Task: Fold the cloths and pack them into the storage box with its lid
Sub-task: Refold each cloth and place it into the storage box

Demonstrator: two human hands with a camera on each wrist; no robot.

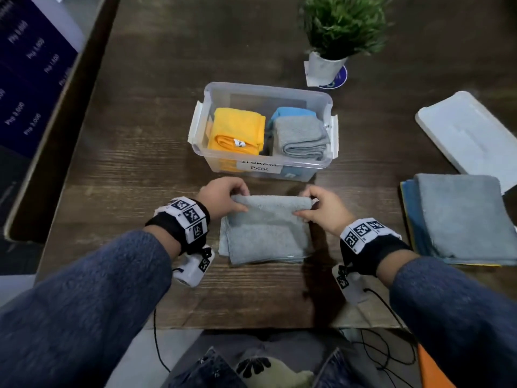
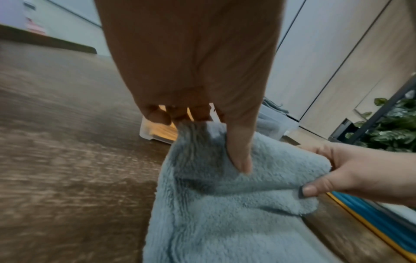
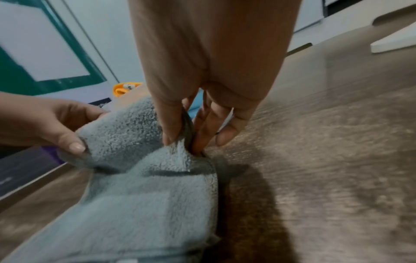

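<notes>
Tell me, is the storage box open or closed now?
Open. The storage box has no lid on it; folded cloths show from above. The white lid lies apart on the table, at the right.

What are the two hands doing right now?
Left hand: pinching the grey cloth at its far edge.
Right hand: pinching the same edge.

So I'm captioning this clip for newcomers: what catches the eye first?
Both hands, left hand and right hand, pinch the far edge of a grey cloth at table centre. Just beyond stands the open storage box holding folded yellow, blue and grey cloths; its lid lies far right.
</notes>
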